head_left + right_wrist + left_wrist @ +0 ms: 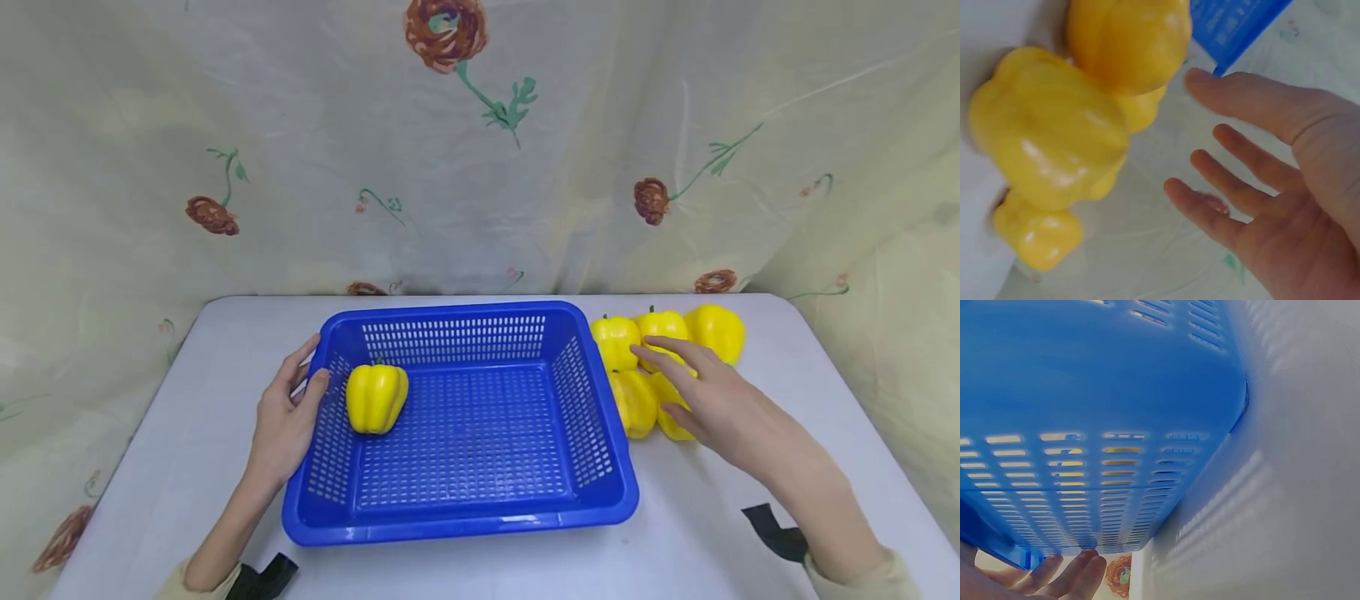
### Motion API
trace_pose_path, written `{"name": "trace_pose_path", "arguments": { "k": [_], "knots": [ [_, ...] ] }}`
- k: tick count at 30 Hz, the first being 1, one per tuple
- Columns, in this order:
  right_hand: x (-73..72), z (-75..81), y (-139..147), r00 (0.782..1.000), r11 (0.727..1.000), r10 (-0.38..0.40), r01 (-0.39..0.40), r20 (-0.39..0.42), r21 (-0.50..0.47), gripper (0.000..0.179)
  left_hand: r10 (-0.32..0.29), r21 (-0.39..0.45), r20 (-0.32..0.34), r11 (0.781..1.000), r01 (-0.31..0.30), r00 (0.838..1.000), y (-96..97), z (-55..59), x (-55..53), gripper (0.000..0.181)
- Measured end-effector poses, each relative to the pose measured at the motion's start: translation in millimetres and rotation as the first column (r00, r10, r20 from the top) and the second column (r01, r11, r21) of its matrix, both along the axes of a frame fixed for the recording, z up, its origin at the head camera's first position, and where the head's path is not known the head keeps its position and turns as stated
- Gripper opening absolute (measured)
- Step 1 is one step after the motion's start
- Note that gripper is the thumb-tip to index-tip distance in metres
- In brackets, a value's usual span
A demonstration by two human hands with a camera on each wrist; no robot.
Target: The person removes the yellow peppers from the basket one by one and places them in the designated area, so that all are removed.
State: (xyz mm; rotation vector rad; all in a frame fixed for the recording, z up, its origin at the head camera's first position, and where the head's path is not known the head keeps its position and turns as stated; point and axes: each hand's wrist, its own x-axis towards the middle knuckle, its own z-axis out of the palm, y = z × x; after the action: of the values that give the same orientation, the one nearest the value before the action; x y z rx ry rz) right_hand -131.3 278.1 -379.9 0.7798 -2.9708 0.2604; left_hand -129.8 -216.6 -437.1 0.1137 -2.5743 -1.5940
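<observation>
A blue plastic basket (457,533) with slotted walls holds one yellow bell pepper (377,398) near its left wall. My left hand (288,421) rests against the basket's left side, its thumb at the rim and its loosely extended fingers (1075,575) along the outside. To the right of the basket, several yellow bell peppers (636,404) sit close together on the table. Over this group hangs my right hand (738,417), fingers spread and nothing held. In the right wrist view its thumb and fingers face a large pepper (1050,131) with a gap between.
The table (191,392) has a white cover. Behind it and at both sides hangs a pale curtain (300,108) with a flower pattern. Black straps (776,533) show at my wrists. The basket takes up the middle of the table.
</observation>
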Motion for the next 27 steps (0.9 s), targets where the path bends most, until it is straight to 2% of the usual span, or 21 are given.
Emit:
{"name": "trace_pose_path", "arguments": {
  "k": [5, 13, 19, 22, 27],
  "knots": [
    [-6.8, 18.7, -29.9, 0.995, 0.995, 0.096, -0.097, -0.019, -0.010, 0.065, -0.001, -0.002, 0.012, 1.000, 0.001, 1.000, 0.2, -0.9, -1.4, 0.056],
    [-17.3, 45.0, -72.3, 0.984, 0.984, 0.176, -0.175, 0.034, -0.040, 0.070, -0.011, 0.008, 0.010, 1.000, 0.011, 1.000, 0.0, -0.6, -2.0, 0.056],
    [-30.8, 58.2, -103.1, 0.961, 0.961, 0.272, -0.269, 0.047, -0.068, 0.071, -0.001, 0.000, 0.011, 1.000, 0.001, 1.000, -0.2, -1.5, -1.4, 0.056],
    [-38.6, 65.3, -118.5, 0.946, 0.944, 0.323, -0.322, 0.001, -0.075, 0.070, 0.006, -0.007, 0.002, 1.000, -0.006, 1.000, -0.6, -2.1, -0.9, 0.056],
    [-48.8, 72.5, -146.3, 0.910, 0.909, 0.410, -0.413, -0.067, -0.055, 0.067, 0.006, -0.009, -0.005, 1.000, -0.006, 1.000, -0.7, -0.9, -0.9, 0.056]
  ]
}}
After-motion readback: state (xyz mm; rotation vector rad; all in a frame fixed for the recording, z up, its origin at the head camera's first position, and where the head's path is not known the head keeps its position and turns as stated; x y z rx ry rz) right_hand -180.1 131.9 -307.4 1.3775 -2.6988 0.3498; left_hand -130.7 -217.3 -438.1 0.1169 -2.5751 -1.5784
